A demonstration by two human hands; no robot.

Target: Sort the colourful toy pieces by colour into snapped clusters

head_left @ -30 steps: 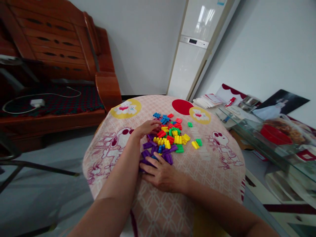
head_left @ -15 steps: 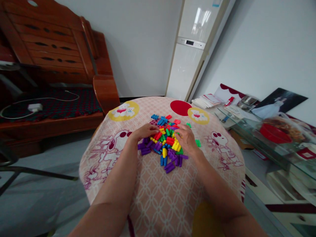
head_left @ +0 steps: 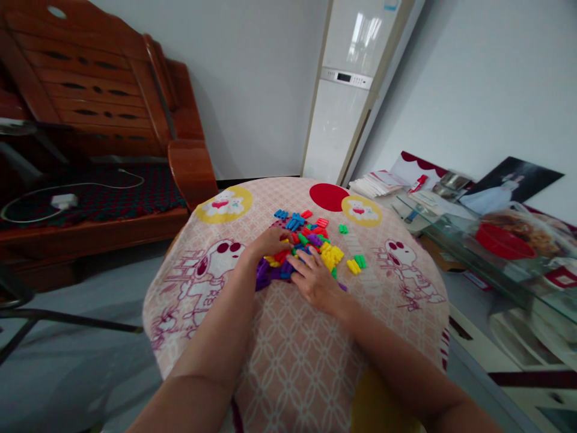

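A heap of small plastic building pieces (head_left: 303, 239) in red, blue, green, yellow and purple lies on the round, cloth-covered table. My left hand (head_left: 271, 242) rests at the heap's left side, its bent fingers loosely apart among red and yellow pieces. Over the near side of the heap lies my right hand (head_left: 314, 281), fingers spread and pressed on blue and purple pieces, which it partly hides. Just beyond its knuckles is a cluster of yellow pieces (head_left: 332, 255). To the right, a yellow piece (head_left: 354, 266) and a green piece (head_left: 360, 261) lie apart from the heap.
The patterned tablecloth (head_left: 288, 361) covers the table. At the right stands a glass-topped cabinet (head_left: 446, 240) with papers, a red bowl (head_left: 505, 241) and a photo. A wooden bench (head_left: 103, 120) is at the left, a tall white air conditioner (head_left: 336, 120) behind.
My right hand has moved left and nearer me, from the heap's right side onto its near side, with fingers spreading. Yellow pieces have shifted right. My left hand has moved only slightly.
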